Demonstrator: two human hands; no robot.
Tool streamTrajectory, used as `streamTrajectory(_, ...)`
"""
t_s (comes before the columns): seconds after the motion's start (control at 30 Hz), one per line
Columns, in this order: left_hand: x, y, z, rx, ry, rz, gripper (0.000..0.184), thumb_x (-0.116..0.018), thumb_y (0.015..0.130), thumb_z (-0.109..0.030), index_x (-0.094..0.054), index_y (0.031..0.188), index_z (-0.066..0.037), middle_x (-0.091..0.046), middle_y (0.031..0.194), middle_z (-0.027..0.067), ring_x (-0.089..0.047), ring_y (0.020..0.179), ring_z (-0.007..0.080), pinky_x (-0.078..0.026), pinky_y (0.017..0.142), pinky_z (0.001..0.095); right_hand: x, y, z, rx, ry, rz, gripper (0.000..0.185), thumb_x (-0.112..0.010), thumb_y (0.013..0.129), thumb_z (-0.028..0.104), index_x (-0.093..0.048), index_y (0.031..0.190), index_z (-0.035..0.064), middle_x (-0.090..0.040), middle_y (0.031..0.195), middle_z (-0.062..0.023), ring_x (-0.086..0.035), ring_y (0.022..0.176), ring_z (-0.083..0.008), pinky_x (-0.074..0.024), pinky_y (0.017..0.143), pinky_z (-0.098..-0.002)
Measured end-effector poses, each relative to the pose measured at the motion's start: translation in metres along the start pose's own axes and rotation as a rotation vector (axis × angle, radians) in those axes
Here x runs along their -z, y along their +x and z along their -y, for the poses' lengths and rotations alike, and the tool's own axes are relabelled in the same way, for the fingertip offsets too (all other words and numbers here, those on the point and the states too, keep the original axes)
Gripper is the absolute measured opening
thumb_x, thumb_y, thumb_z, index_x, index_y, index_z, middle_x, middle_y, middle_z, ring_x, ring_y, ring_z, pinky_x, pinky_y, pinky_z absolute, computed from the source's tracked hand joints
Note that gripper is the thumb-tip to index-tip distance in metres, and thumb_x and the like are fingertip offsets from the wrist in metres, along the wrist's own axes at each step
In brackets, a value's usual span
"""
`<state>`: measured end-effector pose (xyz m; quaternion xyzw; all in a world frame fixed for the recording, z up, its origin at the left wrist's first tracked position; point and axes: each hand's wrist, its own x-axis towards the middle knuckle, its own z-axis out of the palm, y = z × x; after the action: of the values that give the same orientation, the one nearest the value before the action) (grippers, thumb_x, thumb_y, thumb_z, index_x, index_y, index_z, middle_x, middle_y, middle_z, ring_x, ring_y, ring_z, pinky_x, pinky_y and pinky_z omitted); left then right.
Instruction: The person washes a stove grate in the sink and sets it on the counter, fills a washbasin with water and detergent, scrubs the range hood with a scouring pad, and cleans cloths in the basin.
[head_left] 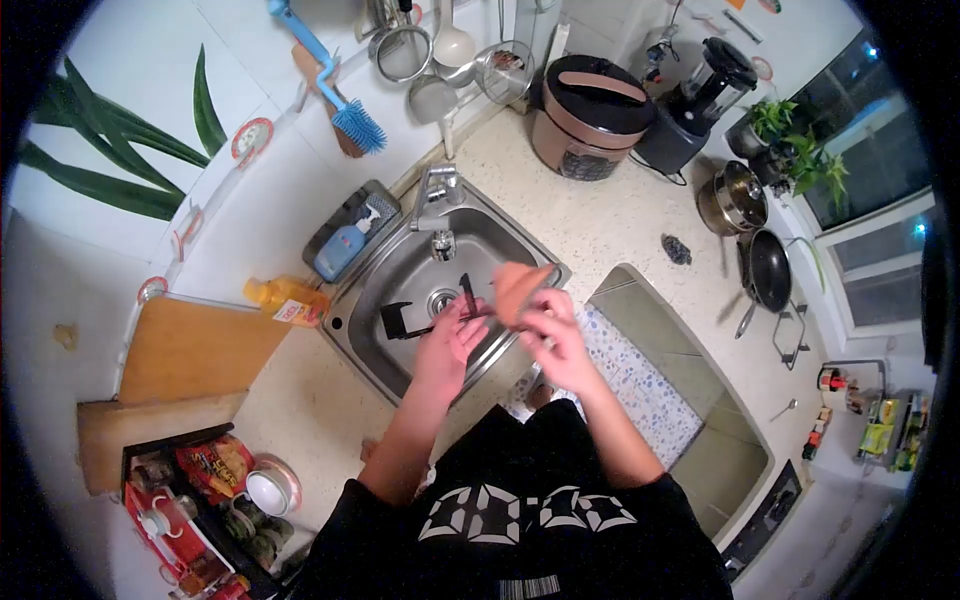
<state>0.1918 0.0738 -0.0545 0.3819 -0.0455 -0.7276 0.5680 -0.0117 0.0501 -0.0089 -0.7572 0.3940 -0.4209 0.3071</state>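
Note:
Over the sink, my left hand is partly curled, palm up, around a thin black bracket-like piece. Its wide end sticks out to the left of the hand and a narrow arm rises beyond the fingers. Where exactly the fingers meet it is blurred. A folded orange-pink cloth is pinched in my right hand, just right of the left fingertips. Below both hands lies the stainless steel sink, with its drain partly covered by the black piece. The faucet stands at the sink's back edge.
Left of the sink are a blue pump bottle, a yellow bottle and a wooden board. A rice cooker, a blender and a frying pan stand on the counter. A floor opening cuts in at right.

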Motion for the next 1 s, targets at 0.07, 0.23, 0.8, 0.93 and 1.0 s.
streamTrajectory(0.07, -0.015, 0.002, 0.007, 0.0, -0.01, 0.023, 0.035, -0.055, 0.101, -0.022, -0.055, 0.131, -0.004, -0.063, 0.126, 0.0084, -0.058, 0.119, 0.0231, -0.043, 0.104, 0.0366, -0.006, 0.006, 0.004, 0.091, -0.125, 0.015, 0.02, -0.072, 0.078, 0.006, -0.066, 0.097, 0.0053, -0.056, 0.108, -0.0118, -0.054, 0.105, -0.0337, -0.0402, 0.094, -0.0443)
streamTrajectory(0.23, -0.035, 0.008, 0.018, 0.012, 0.002, 0.11, 0.037, -0.055, 0.101, -0.022, -0.055, 0.133, -0.003, -0.062, 0.128, 0.0083, -0.059, 0.115, 0.0191, -0.042, 0.103, 0.0337, -0.006, 0.008, -0.006, 0.167, -0.285, -0.085, 0.024, -0.077, 0.075, 0.009, -0.064, 0.095, 0.0056, -0.06, 0.101, -0.0118, -0.057, 0.1, -0.0334, -0.0426, 0.09, -0.0424)
streamTrajectory(0.8, -0.095, -0.004, 0.016, -0.011, 0.239, 0.16, 0.032, -0.053, 0.094, -0.015, -0.06, 0.122, -0.002, -0.065, 0.123, 0.0083, -0.056, 0.119, 0.0213, -0.035, 0.107, 0.0371, 0.054, -0.02, -0.057, 0.062, -0.158, -0.18, 0.018, -0.072, 0.075, 0.002, -0.063, 0.09, 0.0031, -0.065, 0.09, -0.0124, -0.063, 0.085, -0.0328, -0.0511, 0.077, -0.0401)
streamTrajectory(0.93, -0.095, 0.003, 0.013, -0.022, 0.241, 0.223, 0.033, -0.05, 0.095, -0.014, -0.06, 0.121, 0.004, -0.065, 0.12, 0.014, -0.058, 0.117, 0.0252, -0.038, 0.109, 0.0405, 0.061, -0.026, -0.06, -0.046, -0.008, -0.224, 0.012, -0.071, 0.08, 0.0, -0.065, 0.09, 0.0013, -0.067, 0.091, -0.0108, -0.065, 0.083, -0.0271, -0.0527, 0.075, -0.0362)
streamTrajectory(1.0, -0.094, 0.007, 0.01, -0.037, 0.275, 0.274, 0.034, -0.048, 0.095, -0.013, -0.059, 0.121, 0.007, -0.065, 0.119, 0.0168, -0.06, 0.115, 0.0274, -0.041, 0.108, 0.042, 0.064, -0.028, -0.063, -0.109, 0.014, -0.236, 0.011, -0.072, 0.081, 0.001, -0.068, 0.091, 0.0014, -0.069, 0.09, -0.0103, -0.065, 0.084, -0.025, -0.0532, 0.077, -0.0355)
